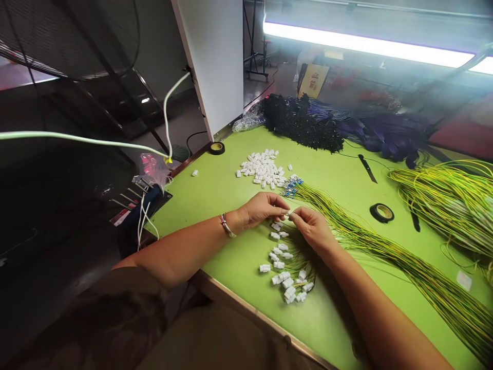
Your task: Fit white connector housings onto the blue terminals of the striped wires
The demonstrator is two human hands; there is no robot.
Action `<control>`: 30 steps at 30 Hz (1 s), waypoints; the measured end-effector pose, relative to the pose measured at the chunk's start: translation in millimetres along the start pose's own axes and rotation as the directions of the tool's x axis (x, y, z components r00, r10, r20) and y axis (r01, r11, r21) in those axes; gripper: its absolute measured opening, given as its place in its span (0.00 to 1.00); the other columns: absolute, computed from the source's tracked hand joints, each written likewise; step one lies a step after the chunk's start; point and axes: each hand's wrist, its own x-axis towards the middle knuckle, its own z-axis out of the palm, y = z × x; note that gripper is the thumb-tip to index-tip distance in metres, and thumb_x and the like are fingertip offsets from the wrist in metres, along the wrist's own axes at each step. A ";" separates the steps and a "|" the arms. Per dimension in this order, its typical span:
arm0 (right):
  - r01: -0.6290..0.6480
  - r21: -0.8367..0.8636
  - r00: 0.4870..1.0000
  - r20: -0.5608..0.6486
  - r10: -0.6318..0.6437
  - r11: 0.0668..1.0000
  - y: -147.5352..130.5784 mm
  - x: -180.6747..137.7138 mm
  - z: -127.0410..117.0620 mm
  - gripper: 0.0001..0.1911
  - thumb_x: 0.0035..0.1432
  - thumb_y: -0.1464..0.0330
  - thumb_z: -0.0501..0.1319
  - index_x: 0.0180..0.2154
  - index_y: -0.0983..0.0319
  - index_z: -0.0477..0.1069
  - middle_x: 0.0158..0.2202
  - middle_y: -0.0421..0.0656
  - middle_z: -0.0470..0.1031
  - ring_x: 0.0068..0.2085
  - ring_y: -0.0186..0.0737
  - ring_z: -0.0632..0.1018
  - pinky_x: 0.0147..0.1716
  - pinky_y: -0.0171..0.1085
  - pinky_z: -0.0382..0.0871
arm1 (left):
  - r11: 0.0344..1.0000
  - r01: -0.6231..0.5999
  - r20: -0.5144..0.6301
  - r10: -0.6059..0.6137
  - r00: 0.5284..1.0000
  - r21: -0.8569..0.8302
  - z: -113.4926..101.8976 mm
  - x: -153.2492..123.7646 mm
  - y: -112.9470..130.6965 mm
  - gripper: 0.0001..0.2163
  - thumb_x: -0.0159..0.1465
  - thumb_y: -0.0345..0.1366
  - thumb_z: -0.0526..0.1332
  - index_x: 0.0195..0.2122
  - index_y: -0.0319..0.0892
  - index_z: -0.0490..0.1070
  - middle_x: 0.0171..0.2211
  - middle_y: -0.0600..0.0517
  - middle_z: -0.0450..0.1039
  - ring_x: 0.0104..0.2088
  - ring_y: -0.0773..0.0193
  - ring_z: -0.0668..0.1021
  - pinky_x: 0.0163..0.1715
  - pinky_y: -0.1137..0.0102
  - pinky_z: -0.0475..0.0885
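Observation:
My left hand (pixel 262 207) and my right hand (pixel 313 226) meet over the green table (pixel 215 205), fingertips pinched together on a small white connector (pixel 287 214). My right hand also pinches a thin yellow-green wire that runs to it from the long wire bundle (pixel 385 252). Below the hands lie several wires fitted with white connectors (pixel 287 280). A loose pile of white connectors (pixel 263 169) sits further back. The bundle's blue-tipped ends (pixel 292 186) lie just beyond my left hand.
Two rolls of black tape (pixel 381 212) (pixel 216 148) lie on the table. A black wire heap (pixel 304 123) and purple wires (pixel 385 133) fill the back. More yellow-green wire (pixel 450 200) is at right. A white panel (pixel 215 61) stands at back left.

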 end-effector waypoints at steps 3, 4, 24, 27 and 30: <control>0.125 -0.258 0.989 -0.039 -0.139 0.958 1.9 4.6 -16.6 0.15 0.59 0.59 0.57 0.26 0.62 0.70 0.26 0.42 0.71 0.30 0.38 0.69 0.33 0.37 0.63 | 0.939 -0.143 -0.056 0.168 0.984 0.312 -2.7 1.4 3.6 0.04 0.51 0.29 0.69 0.29 0.35 0.77 0.25 0.51 0.76 0.24 0.71 0.73 0.28 0.74 0.68; 0.153 -0.360 0.977 -0.084 -0.195 0.920 5.0 6.8 -22.8 0.13 0.59 0.61 0.57 0.28 0.62 0.72 0.31 0.45 0.74 0.35 0.40 0.72 0.38 0.39 0.64 | 0.885 -0.193 -0.075 0.247 0.966 0.424 -3.8 1.9 4.0 0.03 0.52 0.28 0.67 0.28 0.36 0.78 0.27 0.50 0.77 0.27 0.69 0.74 0.31 0.74 0.69; 0.102 -0.609 0.871 -0.327 -0.366 0.787 22.9 6.7 -29.2 0.09 0.62 0.66 0.54 0.32 0.61 0.70 0.31 0.46 0.72 0.34 0.41 0.71 0.37 0.39 0.63 | 0.580 -0.555 0.636 0.082 0.768 0.596 5.0 -20.6 4.4 0.11 0.54 0.31 0.66 0.16 0.42 0.73 0.18 0.51 0.68 0.23 0.67 0.67 0.30 0.70 0.62; 0.017 -0.608 0.941 -0.258 -0.217 0.794 22.0 5.6 -27.2 0.08 0.59 0.66 0.56 0.32 0.60 0.72 0.28 0.44 0.73 0.28 0.40 0.70 0.30 0.37 0.60 | 0.544 -0.594 0.659 0.097 0.746 0.592 3.8 -19.7 3.0 0.10 0.56 0.32 0.65 0.17 0.42 0.73 0.19 0.51 0.69 0.24 0.66 0.67 0.30 0.70 0.62; -0.031 -0.627 0.978 -0.180 -0.107 0.778 20.4 4.1 -28.7 0.08 0.58 0.64 0.57 0.32 0.59 0.74 0.25 0.42 0.73 0.25 0.39 0.68 0.26 0.37 0.56 | 0.481 -0.628 0.678 0.089 0.730 0.612 2.6 -18.6 1.7 0.10 0.57 0.33 0.64 0.19 0.41 0.73 0.21 0.50 0.70 0.25 0.66 0.67 0.30 0.70 0.62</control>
